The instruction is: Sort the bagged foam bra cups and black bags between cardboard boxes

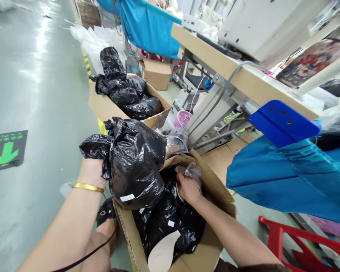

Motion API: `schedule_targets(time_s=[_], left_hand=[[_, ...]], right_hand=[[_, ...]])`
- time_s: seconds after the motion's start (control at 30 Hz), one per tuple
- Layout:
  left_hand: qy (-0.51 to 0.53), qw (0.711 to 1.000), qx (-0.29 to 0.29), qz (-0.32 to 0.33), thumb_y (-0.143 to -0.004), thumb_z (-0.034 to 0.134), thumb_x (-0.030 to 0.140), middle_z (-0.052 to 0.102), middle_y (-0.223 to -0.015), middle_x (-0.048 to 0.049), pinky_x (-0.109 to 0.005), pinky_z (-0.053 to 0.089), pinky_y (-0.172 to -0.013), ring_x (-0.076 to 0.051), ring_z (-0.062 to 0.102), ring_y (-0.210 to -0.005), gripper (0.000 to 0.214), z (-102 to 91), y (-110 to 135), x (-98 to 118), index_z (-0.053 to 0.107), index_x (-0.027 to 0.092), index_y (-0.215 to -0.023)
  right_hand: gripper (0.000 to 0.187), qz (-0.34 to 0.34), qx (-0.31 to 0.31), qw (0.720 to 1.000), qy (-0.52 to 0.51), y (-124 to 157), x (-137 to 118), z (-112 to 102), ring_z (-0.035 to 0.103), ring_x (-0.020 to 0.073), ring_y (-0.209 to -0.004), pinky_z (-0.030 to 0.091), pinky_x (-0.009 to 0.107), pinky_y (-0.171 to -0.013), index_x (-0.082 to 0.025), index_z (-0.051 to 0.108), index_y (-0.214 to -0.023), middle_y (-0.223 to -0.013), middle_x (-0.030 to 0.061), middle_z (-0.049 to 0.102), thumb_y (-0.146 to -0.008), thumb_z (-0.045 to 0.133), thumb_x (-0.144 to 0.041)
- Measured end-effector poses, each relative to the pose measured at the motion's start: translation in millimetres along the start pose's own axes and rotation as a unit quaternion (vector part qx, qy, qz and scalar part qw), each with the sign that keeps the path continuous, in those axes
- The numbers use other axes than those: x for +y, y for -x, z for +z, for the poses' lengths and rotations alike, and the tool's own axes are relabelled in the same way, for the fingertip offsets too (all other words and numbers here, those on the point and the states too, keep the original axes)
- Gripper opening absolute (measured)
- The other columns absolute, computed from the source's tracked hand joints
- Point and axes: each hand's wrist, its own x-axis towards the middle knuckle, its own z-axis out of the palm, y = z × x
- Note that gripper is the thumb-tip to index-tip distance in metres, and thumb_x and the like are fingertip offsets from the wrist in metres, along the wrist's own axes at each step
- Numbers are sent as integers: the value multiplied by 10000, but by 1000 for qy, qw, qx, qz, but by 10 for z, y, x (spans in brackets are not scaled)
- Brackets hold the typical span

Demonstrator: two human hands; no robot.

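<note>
My left hand [93, 170], with a gold bangle at the wrist, is closed around the gathered neck of a full black plastic bag [136, 166]. The bag hangs over the left edge of an open cardboard box [127, 236] and carries a small white label. Inside the box, my right hand [188, 188] has its fingers curled around a thin beige piece, mostly hidden, beside a clear plastic bag [194, 172]. Beneath it lie more black bags [161, 223] with white labels. A curved beige pad [163, 254] rests on them at the near end.
Behind stands a second cardboard box [102, 104] filled with black bags. To the right are a sewing table [243, 77], a blue cloth [280, 177] and a red plastic stool [294, 234]. A green floor arrow [7, 151] marks the walkway on the left.
</note>
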Motion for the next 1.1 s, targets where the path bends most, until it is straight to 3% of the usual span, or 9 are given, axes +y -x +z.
schedule_targets(time_s=[0.23,0.4,0.47,0.53,0.63,0.73,0.87,0.97,1.1], left_hand=[[46,998,15,-29,-599,907,252,660,-660,93,-273,644,-763,-130,656,-695,357,-39,12,-7,570,234,-715],[47,998,7,-42,-740,832,290,651,-668,59,-315,654,-747,-166,673,-725,283,-57,-52,-19,554,241,-718],[47,998,5,-40,-794,793,296,662,-700,40,-319,653,-735,-172,675,-740,277,-55,-68,-21,535,243,-706],[45,998,5,-39,-820,775,277,669,-718,29,-321,654,-724,-175,674,-746,283,-54,-80,-25,524,243,-693],[43,998,11,-40,-820,774,260,659,-696,26,-326,656,-705,-175,666,-726,278,-54,-96,-34,536,239,-679],[43,998,15,-51,-764,813,254,652,-677,31,-329,659,-716,-174,661,-718,267,-47,-101,-38,557,233,-690],[42,998,15,-42,-771,802,256,652,-700,33,-317,656,-748,-166,658,-750,295,-23,-90,-23,520,245,-685],[35,999,17,-29,-782,797,275,666,-733,25,-324,655,-761,-175,666,-796,285,-25,-85,-19,527,245,-696],[27,999,1,-38,-761,825,297,664,-730,21,-345,652,-789,-186,674,-820,284,-75,-75,-39,552,234,-719]], right_hand=[[68,1,20,996,-84,239,-125,-110,674,214,-877,463,303,-736,-202,592,-1054,-1080,86,698,-1013,550,-238],[332,-48,-22,982,-184,594,-170,-81,666,297,-1030,509,390,-882,-181,612,-1201,-1151,135,700,-970,679,-410],[285,-36,-31,985,-164,591,-152,-21,649,341,-1061,497,444,-921,-168,649,-1141,-1141,163,695,-913,736,-317],[13,-19,-34,986,-165,510,-115,34,657,316,-980,499,427,-885,-175,661,-918,-1014,140,697,-908,667,-180],[156,-24,-19,977,-211,356,-85,64,648,254,-867,510,363,-808,-191,605,-783,-900,94,668,-874,558,-74],[240,-48,14,963,-264,268,-137,39,640,216,-899,527,321,-840,-197,613,-858,-916,73,649,-847,456,-16],[441,-96,62,907,-404,222,-232,38,614,187,-1164,479,341,-1079,-205,626,-1108,-1163,86,661,-830,347,-5],[396,-81,28,844,-529,201,-234,67,620,208,-1170,455,423,-1127,-231,613,-1157,-1173,69,669,-876,373,-88],[358,-51,10,842,-537,289,-219,30,617,251,-1164,495,460,-1080,-224,513,-1290,-1246,96,630,-960,579,-348]])
